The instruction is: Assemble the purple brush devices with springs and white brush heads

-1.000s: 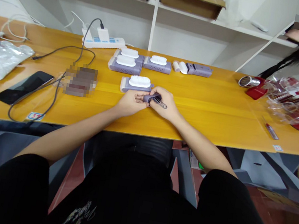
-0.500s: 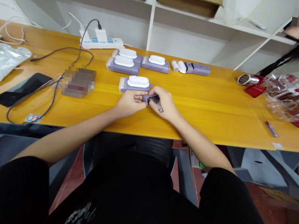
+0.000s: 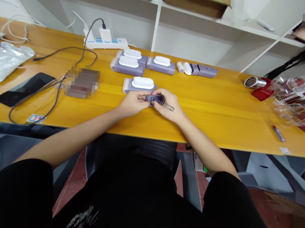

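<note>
In front of me, my left hand [image 3: 132, 104] and my right hand [image 3: 173, 104] meet over the table, both closed on a small purple-grey plastic part [image 3: 151, 98]. A dark coil spring [image 3: 168, 105] sticks out from that part, running across my right fingers towards lower right. Fingers hide much of the part, so I cannot tell how the spring is joined to it. Just behind my hands lies a purple-grey brush body with a white bristled pad [image 3: 143, 83].
Further back lie several similar brushes [image 3: 128, 62] and a row of loose brush parts [image 3: 207, 71]. Leftward are a phone [image 3: 25, 88], a cable, a plastic bag [image 3: 0, 61] and a power strip [image 3: 106, 43]. Red wrapped items [image 3: 304, 103] and a small red-tipped tool [image 3: 279, 133] are at right.
The spring now reaches further out to the right and lies flatter. Both hands stay closed around the plastic part in nearly the same place. The whole view has shifted slightly.
</note>
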